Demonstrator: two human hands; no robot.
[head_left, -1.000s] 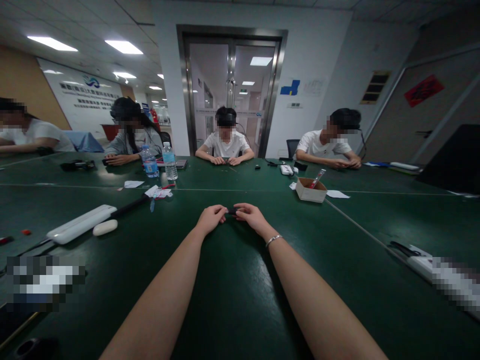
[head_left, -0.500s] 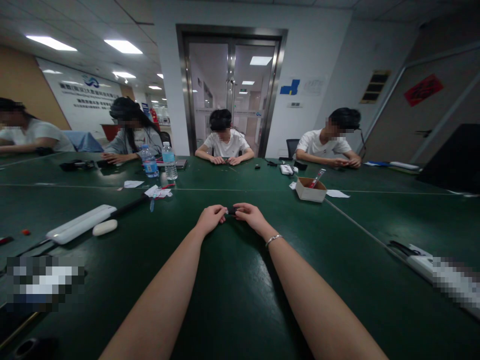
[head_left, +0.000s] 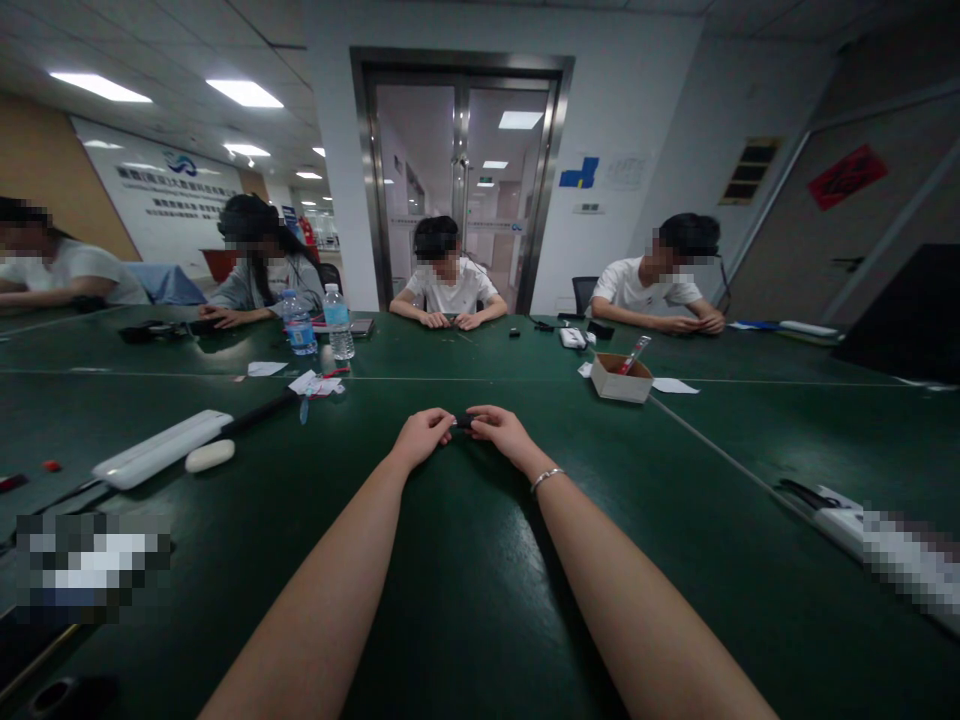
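Observation:
Between my two hands, over the green table (head_left: 450,560), is a small black object (head_left: 464,422) with a pale, shiny end on its left. It is too small and dark to name its kind. The fingertips of my left hand (head_left: 424,436) pinch at the shiny end. My right hand (head_left: 499,430), with a silver bracelet (head_left: 547,479) at its wrist, grips the black part between thumb and fingers. The fingers hide much of the object.
A small open box (head_left: 621,380) with a red-and-white item stands ahead right. Two water bottles (head_left: 339,325), paper scraps (head_left: 315,384), a white elongated device (head_left: 161,450) and a white oval item (head_left: 210,456) lie left. Several people sit across the table.
The shiny end shows slightly less between my fingers than before. Both hands stay in nearly the same place, still pinching the object.

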